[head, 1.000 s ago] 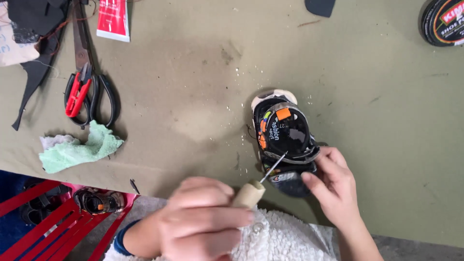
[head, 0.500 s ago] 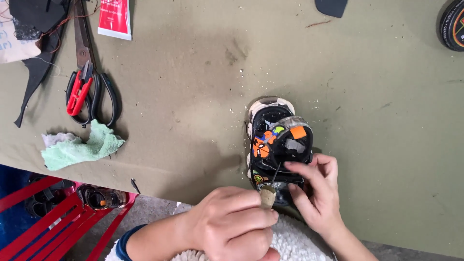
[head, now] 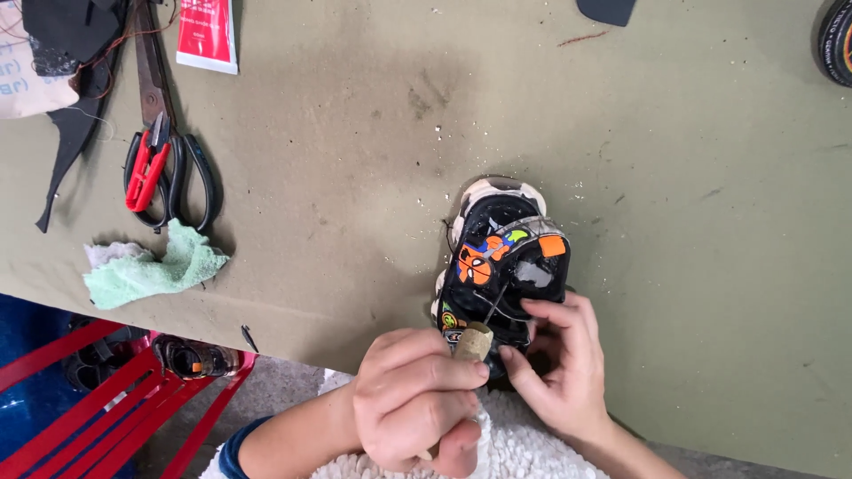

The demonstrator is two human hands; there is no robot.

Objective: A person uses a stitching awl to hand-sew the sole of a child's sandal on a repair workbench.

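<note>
**Items on the work surface**

Upper left of frame: black-handled scissors (head: 182, 173), red thread snips (head: 146, 164), red tube (head: 206, 34), black leather scraps (head: 67, 53). Left edge: green cloth (head: 160, 266). Upper right corner: round tin (head: 836, 40). Lower left: red rack (head: 106, 404).

surface: olive cloth-covered table (head: 355, 160) | below edge: red metal rack (head: 80, 399) | grey floor (head: 284, 390)

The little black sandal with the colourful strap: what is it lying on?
The sandal lies on an olive-green tabletop. Its near end is covered by the left hand, gripping a wooden-handled awl, and the right hand.
</note>
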